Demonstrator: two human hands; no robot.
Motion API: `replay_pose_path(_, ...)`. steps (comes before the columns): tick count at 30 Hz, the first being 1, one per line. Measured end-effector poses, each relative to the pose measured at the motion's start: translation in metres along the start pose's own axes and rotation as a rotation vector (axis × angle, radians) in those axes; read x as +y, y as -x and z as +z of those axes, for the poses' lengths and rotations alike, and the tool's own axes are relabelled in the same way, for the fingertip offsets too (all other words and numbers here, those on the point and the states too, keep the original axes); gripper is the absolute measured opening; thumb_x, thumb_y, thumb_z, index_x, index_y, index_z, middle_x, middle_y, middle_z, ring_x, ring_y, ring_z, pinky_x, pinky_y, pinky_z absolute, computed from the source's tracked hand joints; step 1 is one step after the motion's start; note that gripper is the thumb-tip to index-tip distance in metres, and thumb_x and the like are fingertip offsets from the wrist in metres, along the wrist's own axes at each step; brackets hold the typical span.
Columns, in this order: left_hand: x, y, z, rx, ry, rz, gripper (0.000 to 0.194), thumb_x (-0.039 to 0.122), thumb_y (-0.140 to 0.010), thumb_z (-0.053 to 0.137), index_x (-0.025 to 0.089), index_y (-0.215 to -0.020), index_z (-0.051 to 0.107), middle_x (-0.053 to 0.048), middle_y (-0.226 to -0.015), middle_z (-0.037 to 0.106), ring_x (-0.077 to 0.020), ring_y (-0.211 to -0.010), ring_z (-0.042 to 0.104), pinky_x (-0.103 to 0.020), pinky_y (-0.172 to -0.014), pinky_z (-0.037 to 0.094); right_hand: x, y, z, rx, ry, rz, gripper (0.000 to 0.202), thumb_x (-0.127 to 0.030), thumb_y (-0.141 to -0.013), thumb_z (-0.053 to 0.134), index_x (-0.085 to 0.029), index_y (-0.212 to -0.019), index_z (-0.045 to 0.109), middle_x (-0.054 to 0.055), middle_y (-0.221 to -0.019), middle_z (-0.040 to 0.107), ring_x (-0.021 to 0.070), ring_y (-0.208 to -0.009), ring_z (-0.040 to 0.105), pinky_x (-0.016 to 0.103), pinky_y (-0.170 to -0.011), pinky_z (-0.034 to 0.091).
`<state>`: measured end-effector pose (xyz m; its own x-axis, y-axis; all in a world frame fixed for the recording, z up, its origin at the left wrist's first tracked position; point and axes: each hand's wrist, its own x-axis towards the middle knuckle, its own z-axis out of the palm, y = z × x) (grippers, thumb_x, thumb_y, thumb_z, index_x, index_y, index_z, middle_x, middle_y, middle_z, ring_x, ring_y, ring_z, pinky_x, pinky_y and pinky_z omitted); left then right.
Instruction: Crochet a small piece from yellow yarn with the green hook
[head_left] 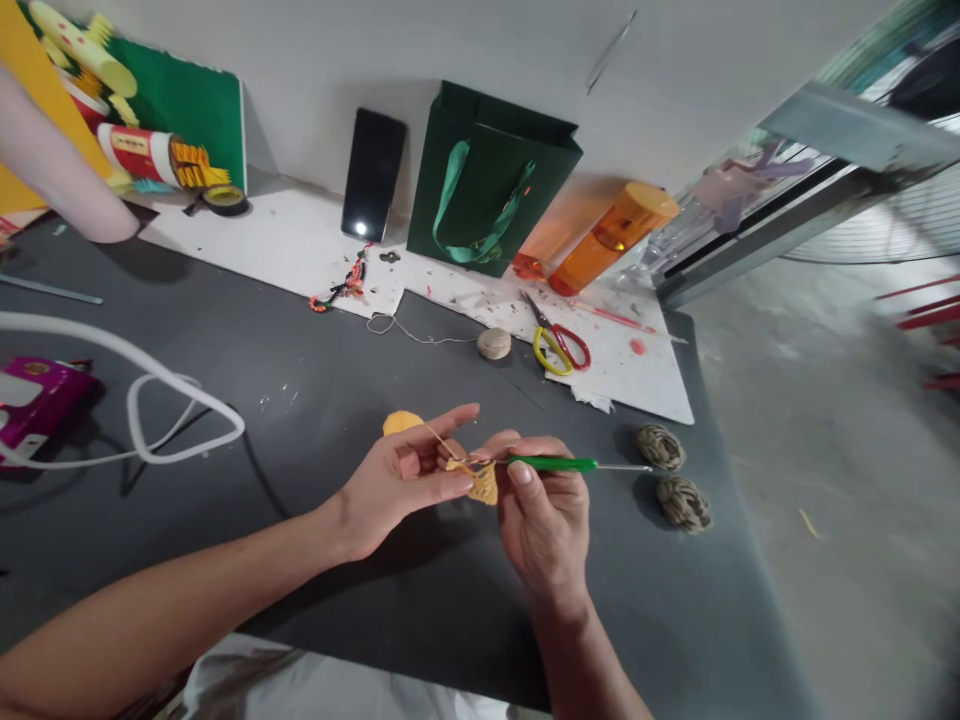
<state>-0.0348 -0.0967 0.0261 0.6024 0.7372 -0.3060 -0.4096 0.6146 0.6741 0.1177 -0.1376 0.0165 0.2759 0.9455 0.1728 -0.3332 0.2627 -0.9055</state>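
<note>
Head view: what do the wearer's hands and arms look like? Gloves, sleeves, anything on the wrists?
Left hand and right hand are bare, no gloves. Visible forearms show no sleeves; no watch or bracelet visible on either wrist.

Green-handled hook (553, 464): nearly level in the right hand (551, 520), slim metal shaft jutting out to that hand's right; inner tip perhaps in the stitches, too small to tell.
Crocheted piece (484, 486): small, yellow, openwork, pinched by the left hand (391, 482), just left of the right hand's fingers.
Yarn strand (444, 440): thin, straight, slanting down beside the left index finger.
Yarn ball (402, 422): yellow, rounded, just beyond the left hand, partly hidden by it.
</note>
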Motion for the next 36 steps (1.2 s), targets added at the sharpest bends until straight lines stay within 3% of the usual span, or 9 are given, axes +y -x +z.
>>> replay_pose_path(5,-0.001,-0.001,-0.002,-0.032,-0.043,-0.001,0.064,0.024,-0.070,0.092,0.030,-0.131,0.073,0.003,-0.084,0.064,-0.0131,-0.085,0.060,-0.034,-0.090,0.048,-0.003,-0.002,-0.003,-0.058,0.055,-0.006,0.010,-0.035,-0.090,0.078,-0.028,-0.091,0.071,-0.002,-0.079,0.078,0.0172,-0.070,0.075,0.033,-0.070,0.063)
replay_pose_path(23,0.004,0.000,-0.001,-0.011,-0.191,0.076,0.063,0.026,-0.074,0.088,0.024,-0.135,0.070,-0.002,-0.081,0.071,-0.0152,-0.081,0.061,-0.030,-0.076,0.050,-0.015,-0.008,-0.011,-0.058,0.157,-0.081,0.012,-0.037,-0.096,0.070,-0.026,-0.093,0.066,-0.001,-0.073,0.078,0.0183,-0.069,0.073,0.030,-0.062,0.057)
replay_pose_path(29,0.008,0.004,-0.001,-0.023,-0.313,0.149,0.061,0.026,-0.080,0.083,0.020,-0.138,0.068,-0.004,-0.084,0.072,-0.0166,-0.083,0.060,-0.034,-0.085,0.051,-0.016,-0.007,-0.017,-0.143,0.177,-0.099,0.005,-0.031,-0.101,0.063,-0.028,-0.100,0.066,0.000,-0.082,0.080,0.0185,-0.077,0.075,0.033,-0.070,0.059)
replay_pose_path(36,0.009,0.003,-0.001,-0.008,-0.396,0.188,0.051,0.025,-0.080,0.080,0.019,-0.130,0.073,-0.006,-0.088,0.072,-0.0180,-0.084,0.059,-0.035,-0.085,0.051,-0.018,-0.005,-0.021,-0.171,0.215,-0.103,0.004,-0.031,-0.102,0.061,-0.029,-0.101,0.065,0.000,-0.083,0.080,0.0196,-0.079,0.073,0.034,-0.069,0.056)
